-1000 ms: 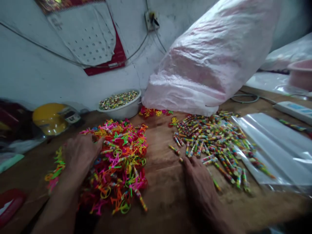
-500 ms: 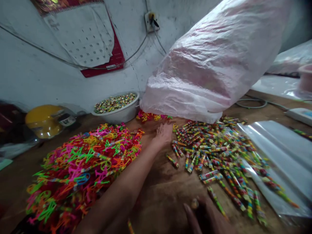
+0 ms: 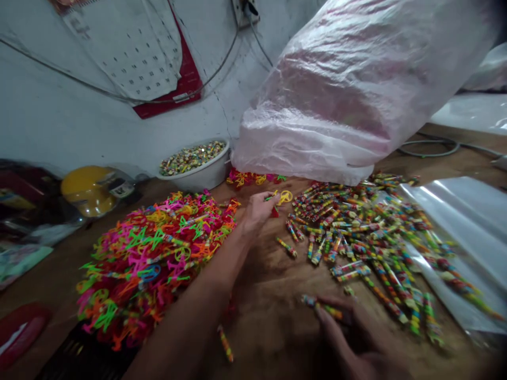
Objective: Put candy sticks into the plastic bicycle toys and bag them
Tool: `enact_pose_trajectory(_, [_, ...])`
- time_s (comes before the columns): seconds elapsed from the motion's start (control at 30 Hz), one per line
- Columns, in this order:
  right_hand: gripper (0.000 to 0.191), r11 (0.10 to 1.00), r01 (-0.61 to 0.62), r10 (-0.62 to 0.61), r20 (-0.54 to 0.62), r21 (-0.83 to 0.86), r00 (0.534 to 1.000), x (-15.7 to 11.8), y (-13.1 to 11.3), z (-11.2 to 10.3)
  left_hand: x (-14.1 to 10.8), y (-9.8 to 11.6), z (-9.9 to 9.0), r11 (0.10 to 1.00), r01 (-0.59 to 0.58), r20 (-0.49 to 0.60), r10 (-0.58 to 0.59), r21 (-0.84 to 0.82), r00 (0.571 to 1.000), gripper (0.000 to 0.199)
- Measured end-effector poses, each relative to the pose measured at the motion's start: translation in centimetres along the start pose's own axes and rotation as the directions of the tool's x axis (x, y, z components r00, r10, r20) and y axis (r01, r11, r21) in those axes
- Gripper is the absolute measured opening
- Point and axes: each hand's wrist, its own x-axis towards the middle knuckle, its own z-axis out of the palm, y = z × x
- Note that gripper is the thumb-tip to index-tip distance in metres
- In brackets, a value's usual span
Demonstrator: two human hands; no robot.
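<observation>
My left hand reaches to the middle of the wooden table, its fingers closed on a small plastic toy with a yellow wheel-shaped end and a red lower part. Near the front edge my right hand, somewhat blurred, pinches a candy tube between thumb and fingers. A heap of similar tubes filled with coloured candies spreads to the right. On the left rises a big pile of bright plastic toys in pink, green, orange and yellow. One loose candy tube lies near my left forearm.
A white basin full of small wrapped pieces stands against the wall. Beside it a large translucent plastic bag leans over more toys. Clear plastic sheets lie at right; a yellow-lidded jar stands at left.
My left hand, earlier flat on the table, has closed on the yellow-and-red toy and drawn slightly back. My right hand has come further into view with the candy tube. The view has shifted a little.
</observation>
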Motion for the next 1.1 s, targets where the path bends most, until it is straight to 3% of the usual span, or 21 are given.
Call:
enact_pose_trajectory(0.07, [0.016, 0.988, -0.106, 0.108, -0.006, 0.114, 0.994, 1.0, -1.0, -0.6, -3.5, 0.1, -0.1, 0.986, 0.037, 0.096, -0.022, -0.162, 0.995, 0.027])
enact_pose_trajectory(0.13, [0.016, 0.961, -0.171, 0.174, 0.007, 0.218, 0.985, 1.9, -1.7, -0.6, -7.0, -0.1, 0.2, 0.909, 0.125, 0.196, -0.049, -0.397, 0.979, 0.023])
enact_pose_trajectory(0.23, [0.02, 0.929, -0.22, 0.215, 0.051, 0.297, 0.975, 2.2, -1.9, 0.3, -11.2, -0.9, 1.5, 0.614, 0.31, 0.331, -0.083, -0.726, 0.94, 0.017])
enact_pose_trajectory(0.3, [0.022, 0.903, -0.257, 0.241, 0.088, 0.345, 0.966, 1.5, -1.5, 1.0, -13.0, -1.6, 2.8, 0.476, 0.343, 0.327, -0.12, -0.81, 0.937, 0.013])
enact_pose_trajectory(0.37, [0.022, 0.887, -0.263, 0.237, 0.114, 0.379, 0.965, 0.5, -1.2, 1.5, -14.2, -2.0, 4.2, 0.422, 0.32, 0.276, -0.164, -0.848, 0.947, 0.008])
enact_pose_trajectory(0.53, [0.02, 0.911, -0.224, 0.204, 0.092, 0.345, 0.975, -0.2, -1.6, 1.2, -15.7, -2.3, 5.4, 0.354, 0.312, 0.269, -0.167, -0.882, 0.949, 0.011])
enact_pose_trajectory(0.67, [0.018, 0.92, -0.219, 0.199, 0.092, 0.324, 0.976, 1.5, -2.2, 0.2, -16.0, -2.2, 4.5, 0.413, 0.349, 0.353, -0.068, -0.841, 0.933, 0.023])
enact_pose_trajectory(0.73, [0.016, 0.908, -0.222, 0.187, 0.131, 0.356, 0.974, 2.2, -2.2, -0.3, -15.8, -2.4, 4.2, 0.447, 0.365, 0.363, -0.094, -0.816, 0.927, 0.026])
enact_pose_trajectory(0.83, [0.017, 0.899, -0.219, 0.178, 0.142, 0.379, 0.974, 2.4, -1.8, -0.9, -15.3, -2.9, 4.1, 0.405, 0.444, 0.413, -0.165, -0.8, 0.896, 0.019])
enact_pose_trajectory(0.93, [0.017, 0.939, -0.195, 0.177, 0.088, 0.284, 0.98, 1.4, -1.0, -1.6, -15.3, -3.3, 4.2, 0.347, 0.52, 0.479, -0.202, -0.78, 0.854, 0.013])
enact_pose_trajectory(1.1, [0.016, 0.987, -0.079, 0.065, 0.104, 0.137, 0.992, 0.4, 0.0, -2.1, -15.8, -3.3, 4.5, 0.349, 0.533, 0.498, -0.192, -0.771, 0.846, 0.011])
